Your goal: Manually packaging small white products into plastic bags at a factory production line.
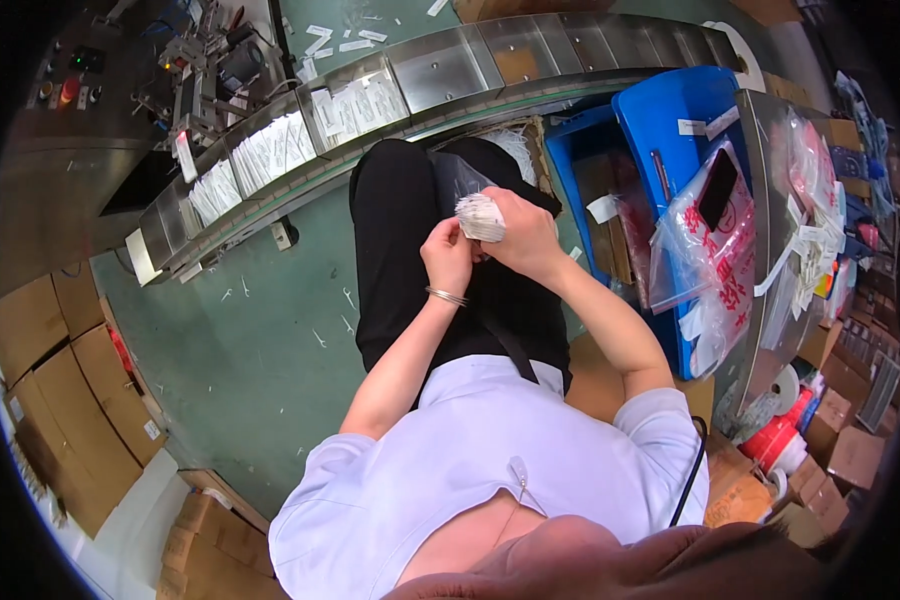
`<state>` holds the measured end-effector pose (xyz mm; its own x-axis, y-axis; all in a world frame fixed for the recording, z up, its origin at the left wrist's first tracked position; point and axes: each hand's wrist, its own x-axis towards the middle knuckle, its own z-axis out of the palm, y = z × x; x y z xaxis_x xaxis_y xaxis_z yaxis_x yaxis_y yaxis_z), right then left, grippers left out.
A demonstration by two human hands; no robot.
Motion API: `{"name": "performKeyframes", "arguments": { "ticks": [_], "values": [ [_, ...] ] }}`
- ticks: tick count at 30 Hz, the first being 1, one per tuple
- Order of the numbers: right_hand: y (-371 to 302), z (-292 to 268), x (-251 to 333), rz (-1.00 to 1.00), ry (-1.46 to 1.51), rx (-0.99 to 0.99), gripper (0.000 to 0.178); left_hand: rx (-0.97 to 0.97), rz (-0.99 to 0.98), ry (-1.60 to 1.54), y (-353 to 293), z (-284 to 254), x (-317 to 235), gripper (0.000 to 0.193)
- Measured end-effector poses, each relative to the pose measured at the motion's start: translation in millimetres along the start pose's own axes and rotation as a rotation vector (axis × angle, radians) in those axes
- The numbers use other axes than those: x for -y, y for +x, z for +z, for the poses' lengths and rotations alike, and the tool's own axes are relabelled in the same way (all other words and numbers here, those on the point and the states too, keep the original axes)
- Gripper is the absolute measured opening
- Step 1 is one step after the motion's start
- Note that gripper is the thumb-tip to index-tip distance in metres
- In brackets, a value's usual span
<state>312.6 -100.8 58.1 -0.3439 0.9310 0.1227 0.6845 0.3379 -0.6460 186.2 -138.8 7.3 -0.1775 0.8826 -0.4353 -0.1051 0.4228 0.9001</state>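
Both hands meet over my lap, above the black trousers (400, 230); the right hand (523, 238) is clenched round a stack of small white packets (480, 216), gripping it from the right side so the packet edges fan out toward the left; the left hand (447, 258) is curled just beside it, fingertips touching the lower edge of the stack, though I cannot tell whether it pinches a packet or only steadies the bundle; a thin metal bangle (447, 296) sits on the left wrist; a clear plastic bag (462, 178) lies on the lap just behind the stack, toward the knees; beyond the knees a curved steel conveyor (440, 70) sweeps from the left edge of the view toward the upper right, its trays on the left half holding rows of white packets (270, 145); on my right stands a blue bin (670, 110), with a clear bag printed in red (710, 250) hanging at its near side; brown cardboard boxes (60, 400) are stacked along the lower left of the green floor (260, 340), which has scattered white scraps on it.
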Motion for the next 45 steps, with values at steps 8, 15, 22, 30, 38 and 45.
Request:
{"name": "performKeyframes", "arguments": {
  "ticks": [8,15,22,30,38,45],
  "values": [
    [2.6,8.9,5.3,-0.254,-0.475,0.071,0.035,-0.324,0.344,-0.105,-6.5,0.8,-2.6,0.011],
    [14.5,11.0,-1.8,-0.333,-0.751,0.119,0.029,-0.313,0.626,0.174,7.7,0.7,-17.3,0.005],
    [25.6,24.6,8.9,-0.057,-0.761,0.044,0.030,-0.141,0.744,0.483,-1.9,-9.6,-34.4,0.003],
    [12.9,13.6,5.3,-0.289,-0.362,0.096,0.033,-0.045,0.824,0.251,14.8,-4.5,-4.6,0.012],
    [-5.7,-13.9,-31.9,0.085,0.543,0.142,0.054,-0.073,0.751,0.293,23.6,-6.2,4.2,0.011],
    [-14.6,33.2,-10.7,0.305,1.267,-0.320,0.082,-0.061,0.953,0.764,8.6,-4.5,-23.5,0.020]
  ]
}}
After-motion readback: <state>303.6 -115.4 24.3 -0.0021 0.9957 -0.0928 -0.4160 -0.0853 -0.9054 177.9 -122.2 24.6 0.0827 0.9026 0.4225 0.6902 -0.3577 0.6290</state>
